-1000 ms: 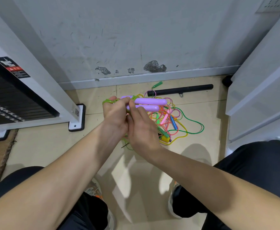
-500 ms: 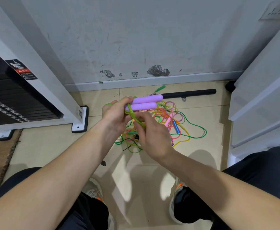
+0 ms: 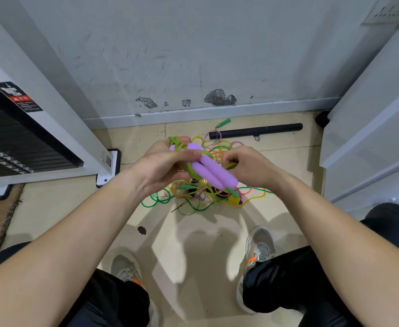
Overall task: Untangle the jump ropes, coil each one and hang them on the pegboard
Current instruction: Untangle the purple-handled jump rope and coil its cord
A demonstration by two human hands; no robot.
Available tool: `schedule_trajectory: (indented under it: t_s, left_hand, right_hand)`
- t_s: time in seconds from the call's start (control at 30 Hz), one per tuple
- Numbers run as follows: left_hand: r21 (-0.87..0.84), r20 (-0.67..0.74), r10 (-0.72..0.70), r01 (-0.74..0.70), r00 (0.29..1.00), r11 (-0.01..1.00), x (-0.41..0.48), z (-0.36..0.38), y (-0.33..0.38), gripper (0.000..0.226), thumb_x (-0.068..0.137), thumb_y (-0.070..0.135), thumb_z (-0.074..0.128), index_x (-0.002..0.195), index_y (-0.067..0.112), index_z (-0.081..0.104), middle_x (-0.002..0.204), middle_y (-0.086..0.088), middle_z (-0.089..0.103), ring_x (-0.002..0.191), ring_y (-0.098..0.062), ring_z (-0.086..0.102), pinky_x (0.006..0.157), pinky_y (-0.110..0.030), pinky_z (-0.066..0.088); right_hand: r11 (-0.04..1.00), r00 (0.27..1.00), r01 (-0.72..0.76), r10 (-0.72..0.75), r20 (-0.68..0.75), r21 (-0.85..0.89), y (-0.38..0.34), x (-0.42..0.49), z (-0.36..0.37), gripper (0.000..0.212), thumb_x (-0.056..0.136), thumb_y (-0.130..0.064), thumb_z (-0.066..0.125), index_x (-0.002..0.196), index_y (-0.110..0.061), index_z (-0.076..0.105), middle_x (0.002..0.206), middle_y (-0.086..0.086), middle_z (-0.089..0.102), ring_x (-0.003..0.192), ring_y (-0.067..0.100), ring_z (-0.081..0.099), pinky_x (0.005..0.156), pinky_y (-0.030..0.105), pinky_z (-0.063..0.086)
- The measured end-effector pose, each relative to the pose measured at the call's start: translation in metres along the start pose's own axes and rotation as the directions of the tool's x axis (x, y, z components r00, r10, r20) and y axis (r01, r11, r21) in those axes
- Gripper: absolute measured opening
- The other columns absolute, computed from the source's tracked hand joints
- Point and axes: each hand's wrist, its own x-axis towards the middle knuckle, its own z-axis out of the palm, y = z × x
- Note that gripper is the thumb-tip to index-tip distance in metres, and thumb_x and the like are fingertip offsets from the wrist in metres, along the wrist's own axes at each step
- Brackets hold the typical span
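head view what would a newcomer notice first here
The pair of purple handles, bound with green cord, sits mid-frame between the left hand and the right hand, which pinches the cord. Beneath them a bright tangle of ropes lies on the floor, a black bar beyond it.

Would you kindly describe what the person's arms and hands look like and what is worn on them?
Both forearms are bare, with no sleeve in view. The left hand and right hand wear no gloves, and no watch, bracelet or ring shows.
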Motion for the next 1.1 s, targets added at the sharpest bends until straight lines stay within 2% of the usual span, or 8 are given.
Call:
schedule_trajectory:
  t_s: [0.13,0.3,0.43,0.53,0.67,0.8,0.93,1.1]
  left_hand:
    - [0.372,-0.031,0.188,-0.163,0.982,0.914,0.003,0.002,-0.008,0.07,0.071,0.0,0.086,0.126,0.015,0.047,0.098,0.003,0.06,0.072,-0.007,0.064,0.064,-0.026,0.056]
    - [0.725,-0.068,0.606,-0.378,0.793,0.576,0.015,0.001,-0.023,0.068,0.068,0.007,0.086,0.119,0.018,0.042,0.122,-0.003,0.049,0.102,-0.009,0.048,0.079,0.0,0.033]
    - [0.657,-0.255,0.711,-0.422,0.655,0.625,0.017,0.015,-0.028,0.063,0.07,0.008,0.082,0.115,0.02,0.04,0.124,-0.004,0.045,0.107,-0.008,0.045,0.086,-0.003,0.034]
    - [0.536,-0.399,0.674,-0.438,0.622,0.722,0.022,0.016,-0.024,0.062,0.069,0.016,0.083,0.111,0.029,0.039,0.125,-0.009,0.048,0.114,-0.02,0.052,0.098,-0.029,0.045]
    - [0.03,-0.513,0.336,-0.375,0.79,0.927,0.023,0.013,-0.017,0.061,0.075,0.013,0.083,0.118,0.018,0.041,0.121,-0.012,0.054,0.077,-0.018,0.068,0.066,-0.037,0.059]
    - [-0.301,-0.312,0.111,-0.209,0.944,0.931,0.013,0.004,-0.001,0.026,0.087,0.005,0.072,0.097,0.008,0.048,0.088,-0.01,0.066,0.062,-0.019,0.067,0.062,-0.035,0.059]
    - [-0.2,-0.113,0.098,-0.119,0.989,0.972,-0.003,-0.001,0.014,0.028,0.088,0.001,0.067,0.113,0.006,0.053,0.089,-0.005,0.067,0.067,-0.016,0.069,0.056,-0.034,0.059]
    - [0.392,0.072,0.16,-0.175,0.984,0.903,-0.008,-0.005,0.013,0.069,0.072,-0.002,0.084,0.128,0.015,0.047,0.097,-0.003,0.059,0.067,-0.013,0.063,0.059,-0.034,0.06]
  right_hand:
    - [0.996,0.993,-0.044,0.035,0.109,0.073,-0.005,0.004,-0.01,0.022,0.082,-0.028,0.079,0.066,-0.017,0.068,0.052,-0.016,0.049,0.056,0.004,0.041,0.057,0.028,0.034]
    - [0.907,0.961,-0.274,0.273,0.048,0.319,-0.037,-0.003,0.013,0.024,0.092,-0.007,0.054,0.071,-0.005,0.066,0.067,0.013,0.058,0.051,0.017,0.049,0.056,0.032,0.049]
    - [0.615,0.852,-0.208,0.495,-0.168,0.76,-0.073,-0.013,0.055,0.004,0.097,-0.011,0.056,0.095,-0.015,0.057,0.073,0.001,0.066,0.046,0.013,0.055,0.054,0.034,0.057]
    - [0.682,0.818,-0.196,0.509,-0.266,0.705,-0.075,-0.016,0.083,0.022,0.101,-0.033,0.052,0.082,-0.022,0.052,0.06,-0.003,0.062,0.041,0.014,0.051,0.05,0.034,0.046]
    - [0.713,0.874,-0.147,0.419,-0.247,0.686,-0.07,-0.019,0.112,0.039,0.104,-0.038,0.042,0.072,-0.021,0.053,0.047,-0.009,0.046,0.044,0.009,0.04,0.055,0.029,0.034]
    - [0.714,0.954,-0.179,0.293,-0.057,0.677,-0.04,-0.013,0.085,0.039,0.101,-0.04,0.055,0.066,-0.021,0.055,0.05,-0.017,0.044,0.048,0.001,0.037,0.059,0.027,0.032]
    - [0.801,0.979,-0.191,0.109,0.175,0.568,-0.024,-0.007,0.033,0.015,0.087,-0.019,0.075,0.085,-0.024,0.061,0.055,-0.018,0.051,0.051,-0.002,0.045,0.056,0.016,0.037]
    - [0.951,0.952,-0.188,0.115,0.285,0.246,-0.015,0.001,0.007,0.012,0.082,-0.002,0.074,0.083,-0.013,0.071,0.068,0.0,0.062,0.063,0.009,0.052,0.061,0.02,0.04]
